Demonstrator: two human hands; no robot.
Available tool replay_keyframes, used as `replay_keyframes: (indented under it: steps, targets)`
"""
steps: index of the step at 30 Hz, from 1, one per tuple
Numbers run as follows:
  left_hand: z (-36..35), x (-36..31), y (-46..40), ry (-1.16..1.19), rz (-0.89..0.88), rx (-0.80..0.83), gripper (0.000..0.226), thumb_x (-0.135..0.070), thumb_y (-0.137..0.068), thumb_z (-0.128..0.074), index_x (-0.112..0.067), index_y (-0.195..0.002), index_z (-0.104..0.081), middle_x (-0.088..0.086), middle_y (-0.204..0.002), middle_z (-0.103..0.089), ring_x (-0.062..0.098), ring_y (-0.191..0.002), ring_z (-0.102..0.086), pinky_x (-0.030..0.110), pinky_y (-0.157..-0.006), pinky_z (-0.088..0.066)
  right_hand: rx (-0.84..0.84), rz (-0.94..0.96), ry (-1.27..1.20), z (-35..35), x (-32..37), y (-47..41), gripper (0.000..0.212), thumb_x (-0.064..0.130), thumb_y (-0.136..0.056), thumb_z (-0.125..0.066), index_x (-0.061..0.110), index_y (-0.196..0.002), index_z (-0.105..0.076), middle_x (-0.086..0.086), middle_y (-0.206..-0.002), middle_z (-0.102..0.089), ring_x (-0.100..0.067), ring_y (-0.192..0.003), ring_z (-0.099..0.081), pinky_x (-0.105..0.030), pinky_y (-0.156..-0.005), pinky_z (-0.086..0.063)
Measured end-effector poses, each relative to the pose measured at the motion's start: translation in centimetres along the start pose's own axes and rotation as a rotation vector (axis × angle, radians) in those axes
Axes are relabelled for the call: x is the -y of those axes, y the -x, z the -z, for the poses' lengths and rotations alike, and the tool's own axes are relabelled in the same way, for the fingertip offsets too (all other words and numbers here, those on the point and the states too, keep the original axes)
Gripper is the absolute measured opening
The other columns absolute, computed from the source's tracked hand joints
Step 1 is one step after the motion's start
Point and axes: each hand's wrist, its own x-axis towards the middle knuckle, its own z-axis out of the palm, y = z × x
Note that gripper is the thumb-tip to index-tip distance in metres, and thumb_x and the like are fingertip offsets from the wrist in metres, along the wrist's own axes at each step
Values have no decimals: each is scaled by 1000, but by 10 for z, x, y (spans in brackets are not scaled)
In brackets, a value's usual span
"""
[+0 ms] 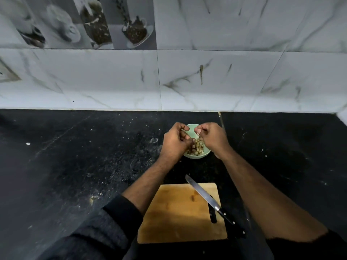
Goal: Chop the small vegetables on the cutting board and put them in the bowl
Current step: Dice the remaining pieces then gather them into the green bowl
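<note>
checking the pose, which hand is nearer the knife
The right hand: the knife lies on the board's right side, below it. The left hand is farther.

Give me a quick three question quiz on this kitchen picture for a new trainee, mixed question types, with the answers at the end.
1. True or false: the knife is held in the right hand.
2. Multiple choice: where are the chopped pieces? A) piled on the cutting board B) in the green bowl C) scattered along the wall
3. Short answer: where are both hands relative to the bowl?

Key
1. False: the knife lies on the cutting board, with no hand on it.
2. B
3. The left hand and right hand are both over the bowl, fingers curled.
</note>
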Motion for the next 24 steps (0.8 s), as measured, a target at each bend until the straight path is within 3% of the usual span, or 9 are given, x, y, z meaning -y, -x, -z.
replay_keyframes:
  steps: [4,8,11,14,19,24]
  targets:
    - [-2,20,-14,-58,21,22,23,-1,-87,-68,-18,-102,-65,-5,-79,-74,-4,-74,-69,17,-72,-54,-16,21,160,-9,-6,-12,24,0,-95,-55,11,-103,-75,-3,-100,-74,-10,-87,-68,-15,-71,-49]
    - [-2,33,-12,-101,21,19,20,-1,-89,-63,-19,-93,-71,-10,-86,-74,-4,-82,-68,16,-79,-55,-87,95,232,-14,-9,-14,15,5,-85,-74,18,-92,-74,2,-94,-66,-10,-80,-62,-28,-78,-54]
    - [0,34,-4,-110,8,-8,16,-4,-89,-65,-18,-89,-72,-11,-84,-73,-5,-79,-65,7,-72,-49,-66,117,250,-14,-8,-7,10,11,-87,-72,21,-87,-74,5,-91,-67,-11,-79,-64,-33,-77,-57]
    - [0,31,13,-93,-4,-2,13,-5,-88,-68,-17,-87,-73,-12,-83,-72,-6,-78,-65,6,-70,-47,-30,101,262,-12,-12,16,10,15,-90,-69,19,-96,-76,3,-96,-73,-13,-86,-69,-37,-79,-59]
    - [-8,42,72,-91,-15,113,12,-7,-89,-69,-18,-86,-70,-9,-79,-70,-2,-73,-63,10,-67,-45,10,50,274,-2,-38,105,8,21,-94,-65,20,-99,-71,4,-96,-61,-15,-81,-63,-38,-72,-55]
    - [-20,62,114,-239,-3,289,9,-15,-88,-71,-23,-92,-69,-9,-87,-66,5,-79,-61,16,-69,-46,181,-136,414,7,-74,179,9,29,-89,-70,24,-94,-65,8,-95,-53,-16,-82,-59,-38,-71,-52]
